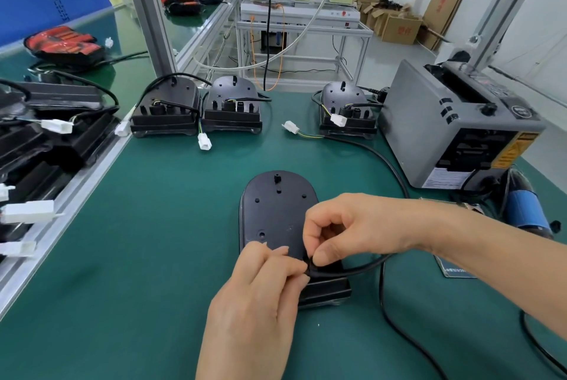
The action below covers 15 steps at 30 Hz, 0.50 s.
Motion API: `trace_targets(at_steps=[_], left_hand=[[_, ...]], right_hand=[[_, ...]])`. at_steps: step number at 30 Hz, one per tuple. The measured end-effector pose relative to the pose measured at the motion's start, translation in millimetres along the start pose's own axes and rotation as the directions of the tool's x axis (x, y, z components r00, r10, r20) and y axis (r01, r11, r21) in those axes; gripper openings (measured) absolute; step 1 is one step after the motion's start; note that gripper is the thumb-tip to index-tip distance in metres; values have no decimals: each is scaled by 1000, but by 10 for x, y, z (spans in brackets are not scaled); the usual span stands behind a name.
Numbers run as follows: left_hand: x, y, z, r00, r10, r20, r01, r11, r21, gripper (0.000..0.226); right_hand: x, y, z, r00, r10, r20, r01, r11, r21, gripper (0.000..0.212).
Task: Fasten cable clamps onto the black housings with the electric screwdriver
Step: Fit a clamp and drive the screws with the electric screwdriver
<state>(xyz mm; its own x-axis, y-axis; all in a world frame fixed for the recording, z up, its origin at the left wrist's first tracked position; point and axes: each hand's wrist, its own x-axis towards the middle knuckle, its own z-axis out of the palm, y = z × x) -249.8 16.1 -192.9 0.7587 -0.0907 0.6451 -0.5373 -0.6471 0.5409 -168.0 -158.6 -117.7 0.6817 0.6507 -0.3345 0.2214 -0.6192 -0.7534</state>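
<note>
A factory assembly workshop: a green bench mat (153,226), aluminium-profile frames (150,11) at eleven o'clock, cardboard cartons (399,30) at one o'clock, and black housings (165,106) lined up at twelve o'clock.

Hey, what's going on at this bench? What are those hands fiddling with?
A person is working bare-handed at a green mat. The left hand and right hand both pinch a black cable where it meets the near end of a black housing. Three more housings with white plugs sit along the far edge. A blue-banded tool, probably the electric screwdriver, lies untouched on the right by a grey machine.
</note>
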Motion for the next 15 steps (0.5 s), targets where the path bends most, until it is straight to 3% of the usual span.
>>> trace_targets(at_steps=[7,15], left_hand=[[1,4,-2,1000,-4,0,4,1000,4,3],[12,30,-27,999,-20,34,20,1000,9,2]], right_hand=[[-24,46,44,998,-33,-45,33,999,16,19],[17,-57,49,997,56,-50,-64,983,-172,14]])
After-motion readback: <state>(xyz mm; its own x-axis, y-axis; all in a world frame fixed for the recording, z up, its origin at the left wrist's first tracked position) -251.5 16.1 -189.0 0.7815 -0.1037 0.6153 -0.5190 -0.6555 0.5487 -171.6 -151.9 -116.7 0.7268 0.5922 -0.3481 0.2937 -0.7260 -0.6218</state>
